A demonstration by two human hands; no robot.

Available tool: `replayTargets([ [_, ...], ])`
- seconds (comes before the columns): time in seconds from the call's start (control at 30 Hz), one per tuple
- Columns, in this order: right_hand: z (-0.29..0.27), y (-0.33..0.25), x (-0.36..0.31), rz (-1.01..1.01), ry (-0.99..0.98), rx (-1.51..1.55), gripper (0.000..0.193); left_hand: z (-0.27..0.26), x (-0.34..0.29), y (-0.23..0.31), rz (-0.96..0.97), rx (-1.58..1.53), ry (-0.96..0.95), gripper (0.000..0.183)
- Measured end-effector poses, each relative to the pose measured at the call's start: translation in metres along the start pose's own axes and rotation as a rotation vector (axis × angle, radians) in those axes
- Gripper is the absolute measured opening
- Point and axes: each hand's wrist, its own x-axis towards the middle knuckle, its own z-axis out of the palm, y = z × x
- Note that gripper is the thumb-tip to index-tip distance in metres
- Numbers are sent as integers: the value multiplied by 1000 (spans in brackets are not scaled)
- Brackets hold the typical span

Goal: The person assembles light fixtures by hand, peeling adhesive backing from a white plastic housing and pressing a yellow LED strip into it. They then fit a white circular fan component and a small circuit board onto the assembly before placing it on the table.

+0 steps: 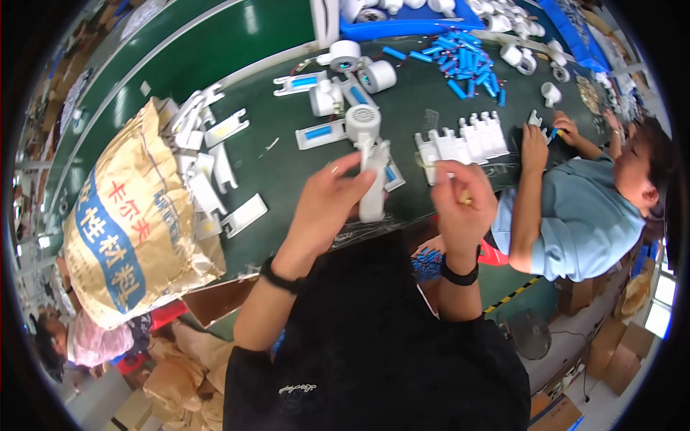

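Observation:
My left hand (327,205) is closed round the handle of a white handheld fan (363,123), whose round grilled head points away from me. Its handle stands upright over the table's near edge. To the right, my right hand (463,201) is apart from the fan, thumb and fingers pinched together. What the pinch holds, if anything, is too small to tell; a yellowish bit shows at the curled fingers. Behind the fan lie white handle shells with blue battery cells (320,133) in them and more white fan heads (377,76). A row of white handle shells (474,140) lies beyond my right hand.
On the left a large paper sack (118,223) leans beside loose white shells (223,169). Loose blue cells (467,61) are heaped at the back, near a blue tray (410,27). At right a co-worker (582,208) handles a white part on the green table (277,154).

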Motion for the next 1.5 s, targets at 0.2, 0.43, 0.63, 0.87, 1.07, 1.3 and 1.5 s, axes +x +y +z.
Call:
replayTargets([
  [0.2,-60,28,-26,184,176,125,5,72,174,-11,447,625,64,28],
  [0.43,-75,25,-37,288,165,321,2,76,227,-27,751,959,149,32],
  [0.63,-32,27,-19,607,-221,1373,24,-53,79,80,772,1108,272,25],
  [0.87,54,-8,-6,1044,-650,1524,31,-215,45,80,701,1572,571,37],
  [1.07,53,-39,-17,976,-612,1220,31,-246,77,63,722,1847,351,43],
  [1.3,73,-26,-47,984,-655,931,9,-125,19,84,655,1191,456,52],
  [1.5,105,-48,-42,514,-808,460,32,-60,-43,22,370,400,439,43],
])
